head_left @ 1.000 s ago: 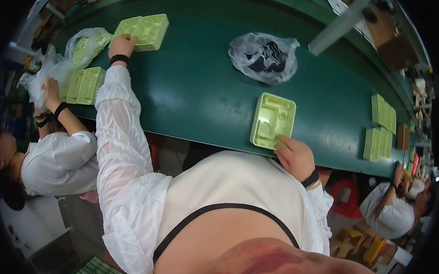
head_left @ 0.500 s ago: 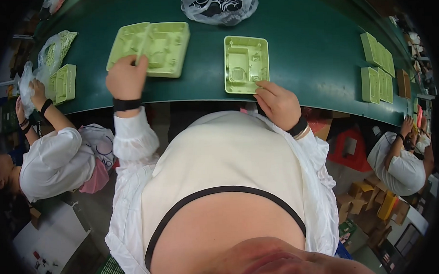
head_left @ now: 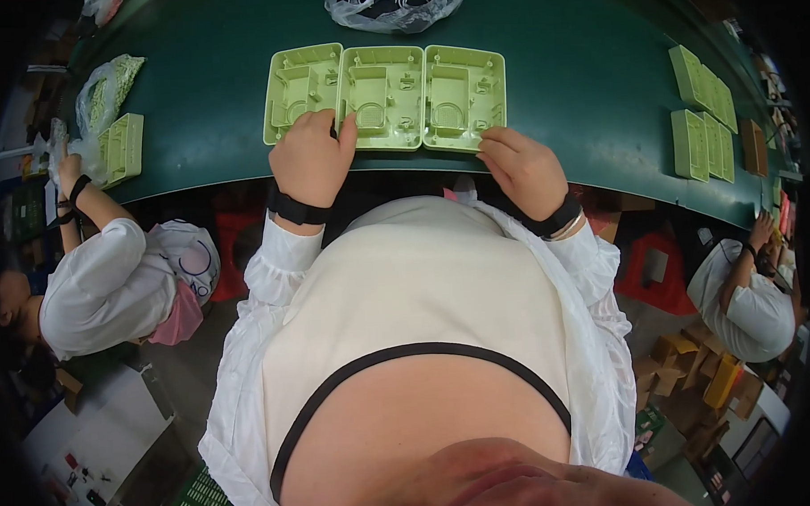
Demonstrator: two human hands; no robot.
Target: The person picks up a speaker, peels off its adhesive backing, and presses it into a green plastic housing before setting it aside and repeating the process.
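Three light-green plastic housings lie side by side before me, open side up: the left housing (head_left: 305, 75), the middle housing (head_left: 382, 61) and the right housing (head_left: 465, 63). Ribs, posts and a round grille show inside them. My left hand (head_left: 313, 162) grips the near edge where the left and middle housings meet, its thumb by the middle one; its fingertips are partly hidden. At the near right corner of the right housing, my right hand (head_left: 527, 170) pinches the wall between thumb and fingers. The housings' neighbouring sides touch or nearly touch.
A clear bag with dark contents (head_left: 396, 5) lies at the far side of the green table (head_left: 586, 86). More green housings (head_left: 689, 145) stand at the right, beside a brown box (head_left: 755, 147). Co-workers (head_left: 112, 281) work at both sides; the left one handles a plastic bag.
My left hand has moved right, bringing two housings from the left up against the right one. My right hand stays at the right housing's near corner.
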